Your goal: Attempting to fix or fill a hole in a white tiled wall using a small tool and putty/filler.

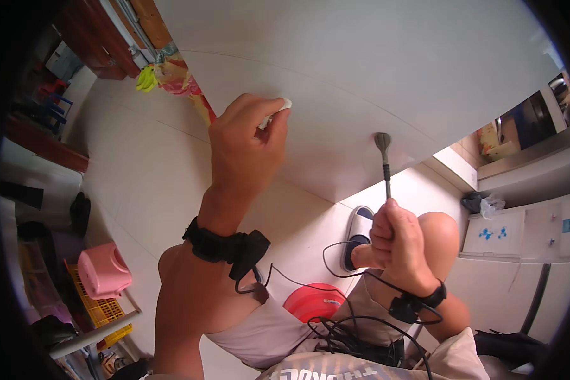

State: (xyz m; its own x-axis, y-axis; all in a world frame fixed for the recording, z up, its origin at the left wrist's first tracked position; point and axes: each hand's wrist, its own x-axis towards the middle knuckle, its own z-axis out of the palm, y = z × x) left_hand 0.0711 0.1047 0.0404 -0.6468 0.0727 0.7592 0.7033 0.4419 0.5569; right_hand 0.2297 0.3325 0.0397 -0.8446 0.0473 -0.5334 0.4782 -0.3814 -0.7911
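Note:
My left hand (250, 136) is closed in a pinch on a small white wad (285, 104), perhaps tissue or cloth; most of it is hidden in the fingers. My right hand (399, 244) grips the handle of a slim metal spoon (382, 143), its bowl pointing up and away from me. Behind both hands stretches a large pale glossy panel (361, 57). The spoon's bowl is right before it; whether they touch I cannot tell. Black straps with small devices sit on both wrists.
A black cable (342, 275) runs between my wrists over my lap. Between my legs stands a red plastic stool or basin (313, 303). To the left are a pink plastic item (105, 271) and a yellow crate (95, 304). White cabinets (519, 231) line the right.

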